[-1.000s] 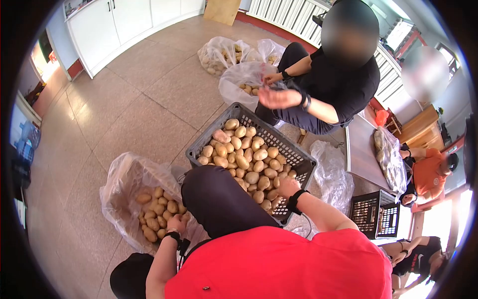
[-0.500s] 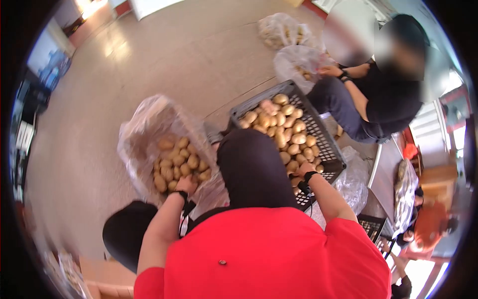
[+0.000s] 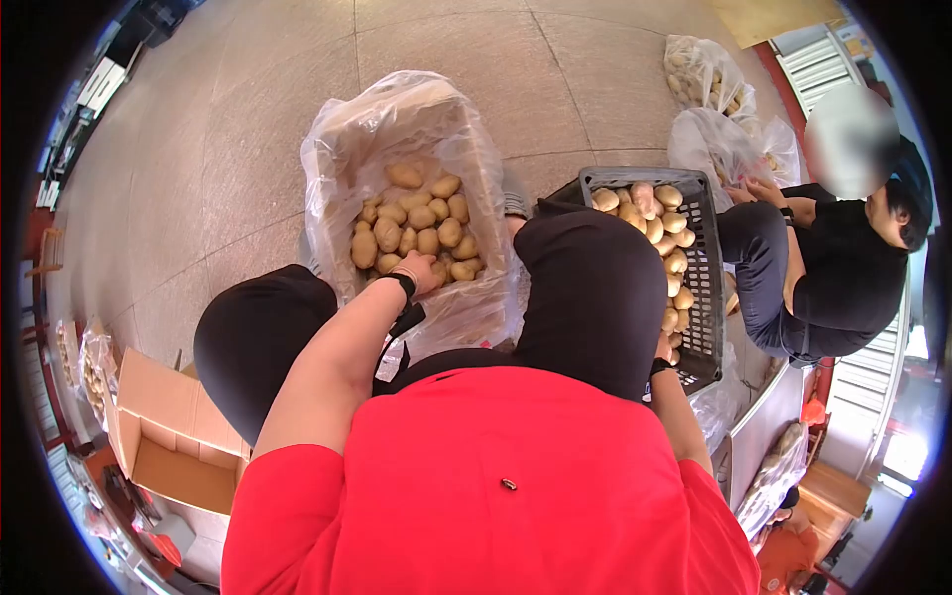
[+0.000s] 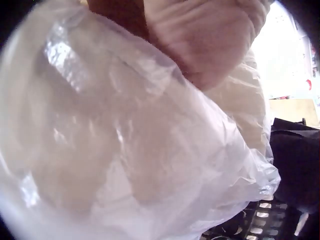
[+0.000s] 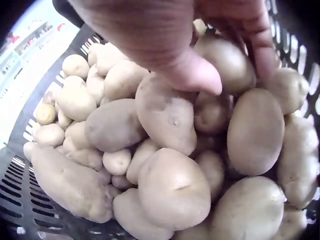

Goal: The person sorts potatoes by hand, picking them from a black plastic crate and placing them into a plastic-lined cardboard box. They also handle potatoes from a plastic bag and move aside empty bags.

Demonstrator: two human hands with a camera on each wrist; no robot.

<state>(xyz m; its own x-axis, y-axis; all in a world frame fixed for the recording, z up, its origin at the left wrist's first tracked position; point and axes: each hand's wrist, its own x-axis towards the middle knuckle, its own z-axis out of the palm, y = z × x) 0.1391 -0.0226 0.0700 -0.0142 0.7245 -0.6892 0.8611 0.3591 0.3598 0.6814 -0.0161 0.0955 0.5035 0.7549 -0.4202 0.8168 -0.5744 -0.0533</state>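
A cardboard box lined with a clear plastic bag [image 3: 476,149] stands between the knees, with several potatoes [image 3: 407,223] in its bottom. My left hand [image 3: 423,270] reaches over its near side, down among the potatoes. In the left wrist view the palm [image 4: 205,40] shows above the plastic; the fingertips are hidden, and I cannot tell whether they hold a potato. To the right, a black plastic crate [image 3: 706,288] full of potatoes is partly hidden behind the right knee. Inside it, my right hand [image 5: 150,40] grips a potato [image 5: 227,65] between thumb and fingers.
Another person [image 3: 833,258] sits beyond the crate, hands at a clear bag [image 3: 709,149]. A second bag of potatoes [image 3: 706,74] lies farther back. An opened cardboard box [image 3: 188,461] stands at the lower left. A table edge [image 3: 769,426] is at the right.
The head view has swung left, bringing the lined box to the middle and the crate to the right. The left hand stays in the lined box, the right hand in the crate.
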